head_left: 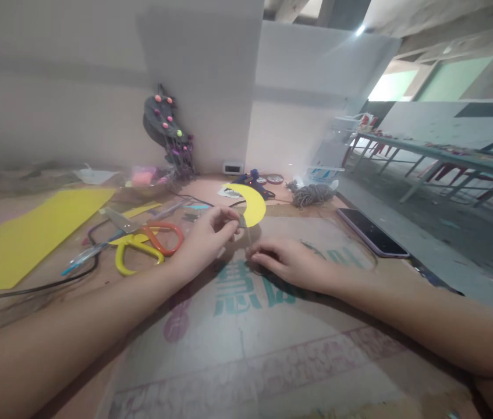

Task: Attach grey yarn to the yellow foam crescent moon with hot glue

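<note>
My left hand (215, 230) is closed in a pinch on the lower end of a yellow crescent moon cutout (255, 206), held up above the table. Just right of it and lower, my right hand (283, 262) has its fingers pinched together close to the printed sheet. A thin pale strand (248, 235) runs from beneath the moon toward those right fingertips; its exact end is blurred. Left of my left hand lie scissors (141, 247) with one orange and one yellow handle loop.
A yellow sheet (32, 238) lies at left. A blue glue gun (252, 177), a small digital display (233, 168) and grey yarn (311, 193) sit at the back. A phone (372, 233) lies near the right edge. A grey crescent with pompoms (159, 122) leans against the wall.
</note>
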Tool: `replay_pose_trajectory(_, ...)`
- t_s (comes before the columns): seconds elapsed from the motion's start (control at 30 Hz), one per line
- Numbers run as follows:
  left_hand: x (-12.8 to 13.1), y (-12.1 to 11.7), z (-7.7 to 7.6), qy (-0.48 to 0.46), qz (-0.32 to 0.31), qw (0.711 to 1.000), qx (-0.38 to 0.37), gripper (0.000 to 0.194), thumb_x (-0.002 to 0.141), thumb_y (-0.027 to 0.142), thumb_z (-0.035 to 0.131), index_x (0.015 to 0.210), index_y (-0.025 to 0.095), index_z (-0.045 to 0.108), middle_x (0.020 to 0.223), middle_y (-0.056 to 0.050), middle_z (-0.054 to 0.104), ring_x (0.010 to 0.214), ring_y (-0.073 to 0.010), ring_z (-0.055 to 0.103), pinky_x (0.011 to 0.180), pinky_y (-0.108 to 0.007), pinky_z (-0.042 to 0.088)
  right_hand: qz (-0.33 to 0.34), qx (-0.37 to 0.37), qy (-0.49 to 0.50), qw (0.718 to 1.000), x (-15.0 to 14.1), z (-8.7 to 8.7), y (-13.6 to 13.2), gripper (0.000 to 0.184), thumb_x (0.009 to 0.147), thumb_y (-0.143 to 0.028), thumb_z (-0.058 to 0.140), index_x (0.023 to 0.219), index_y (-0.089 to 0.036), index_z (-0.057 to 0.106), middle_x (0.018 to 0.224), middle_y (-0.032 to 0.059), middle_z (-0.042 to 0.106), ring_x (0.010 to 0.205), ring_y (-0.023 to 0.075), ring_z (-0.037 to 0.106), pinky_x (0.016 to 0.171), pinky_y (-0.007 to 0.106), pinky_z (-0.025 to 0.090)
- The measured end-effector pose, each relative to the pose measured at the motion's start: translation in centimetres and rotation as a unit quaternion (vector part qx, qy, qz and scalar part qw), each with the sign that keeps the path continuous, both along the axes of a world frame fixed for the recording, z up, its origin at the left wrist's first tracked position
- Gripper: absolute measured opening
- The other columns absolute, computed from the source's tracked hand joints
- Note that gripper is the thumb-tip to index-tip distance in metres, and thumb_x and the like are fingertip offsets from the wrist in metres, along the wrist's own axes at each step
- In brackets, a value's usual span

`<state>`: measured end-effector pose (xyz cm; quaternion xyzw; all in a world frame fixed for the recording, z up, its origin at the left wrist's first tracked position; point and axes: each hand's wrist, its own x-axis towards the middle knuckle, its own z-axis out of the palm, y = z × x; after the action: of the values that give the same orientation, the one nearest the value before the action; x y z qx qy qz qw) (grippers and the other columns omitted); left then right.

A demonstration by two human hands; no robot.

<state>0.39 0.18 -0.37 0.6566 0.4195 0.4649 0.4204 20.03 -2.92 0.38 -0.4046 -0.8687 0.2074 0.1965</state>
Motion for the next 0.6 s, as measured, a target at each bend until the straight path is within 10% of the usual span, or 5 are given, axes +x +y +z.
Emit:
replay_pose_trajectory(0.23, -0.2, -0.1, -0.1, 0.123, -0.023, 0.987, 0.103, 0.019, 0.086, 0.024, 0.051, 0.096, 0.022, 0.068, 0.098, -0.002, 0.07, 0.091, -0.0196, 0.062, 0.085, -0.031, 0.044, 0.052, 0.119, 0.008, 0.991, 0.2, 0.7, -0.8, 0.021, 0.095, -0.027, 0.044, 0.086, -0.018, 0.061, 0.094, 0.0081, 0.064, 0.085, 0.0179, 0.058, 0.077, 0.03, 0.046)
replay_pose_trajectory(0.6, 0.1, -1.3, -0.7, 0.179, -0.115, 0.963, 0.166, 0.018, 0.081, 0.027, 0.063, 0.097, 0.021, 0.058, 0.097, -0.004, 0.062, 0.086, -0.0186, 0.058, 0.075, -0.029, 0.045, -0.097, 0.027, 0.07, 0.992, 0.0, 3.9, -1.3, 0.02, 0.091, -0.029, 0.05, 0.089, -0.02, 0.067, 0.07, 0.0003, 0.064, 0.064, 0.0131, 0.056, 0.059, 0.024, 0.04)
